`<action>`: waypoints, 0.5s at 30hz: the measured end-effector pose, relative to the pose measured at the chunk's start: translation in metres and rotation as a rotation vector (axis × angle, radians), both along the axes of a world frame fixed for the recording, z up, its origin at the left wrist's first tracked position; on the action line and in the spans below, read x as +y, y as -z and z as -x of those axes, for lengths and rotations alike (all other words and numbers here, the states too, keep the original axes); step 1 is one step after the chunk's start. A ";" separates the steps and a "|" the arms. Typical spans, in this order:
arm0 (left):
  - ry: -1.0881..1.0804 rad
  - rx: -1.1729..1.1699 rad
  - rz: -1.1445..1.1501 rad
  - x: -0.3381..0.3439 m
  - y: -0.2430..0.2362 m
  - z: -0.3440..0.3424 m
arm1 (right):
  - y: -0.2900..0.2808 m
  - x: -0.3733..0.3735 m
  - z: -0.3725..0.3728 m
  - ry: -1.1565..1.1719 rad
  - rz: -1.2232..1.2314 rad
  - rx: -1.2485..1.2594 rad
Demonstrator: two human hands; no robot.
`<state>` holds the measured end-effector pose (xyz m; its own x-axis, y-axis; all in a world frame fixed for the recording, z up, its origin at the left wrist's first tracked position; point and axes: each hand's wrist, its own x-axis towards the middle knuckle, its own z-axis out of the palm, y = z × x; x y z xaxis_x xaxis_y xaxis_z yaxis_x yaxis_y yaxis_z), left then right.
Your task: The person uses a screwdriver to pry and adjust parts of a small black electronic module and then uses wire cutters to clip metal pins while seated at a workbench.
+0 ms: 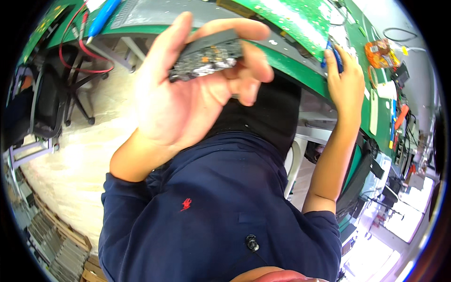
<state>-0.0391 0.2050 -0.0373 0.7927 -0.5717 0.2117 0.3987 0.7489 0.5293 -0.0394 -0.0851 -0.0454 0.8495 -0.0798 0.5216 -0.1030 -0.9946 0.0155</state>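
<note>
Raised palm-up in front of my chest, my left hand (pixel 188 98) grips a small dark block (pixel 206 57) between thumb and fingers. The block has a black top edge and a rough side crowded with small silvery and orange parts, like an electronic module; motion blurs it. On the right, my right hand (pixel 345 82) is closed around a blue-handled hand tool (pixel 334 58) at the table's edge. Its tip is hidden, so I cannot tell the kind. Just left of the tool lies a large green circuit board (pixel 291 21).
The green-topped table (pixel 300 70) curves along the far side. A blue pen-like tool (pixel 102 19) and a red cable (pixel 84 40) lie at the far left. An orange plastic bag (pixel 381 50) and a tape roll (pixel 372 76) sit at right. A black chair (pixel 49 89) stands left.
</note>
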 end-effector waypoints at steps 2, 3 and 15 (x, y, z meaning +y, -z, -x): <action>0.027 0.012 0.014 0.000 -0.002 0.001 | 0.002 -0.001 -0.003 0.063 0.030 0.062; 0.045 -0.008 0.021 0.003 -0.002 0.002 | 0.000 0.002 0.000 0.061 0.059 0.103; 0.018 -0.034 0.160 0.001 0.007 0.005 | -0.013 0.021 0.002 0.080 -0.090 0.256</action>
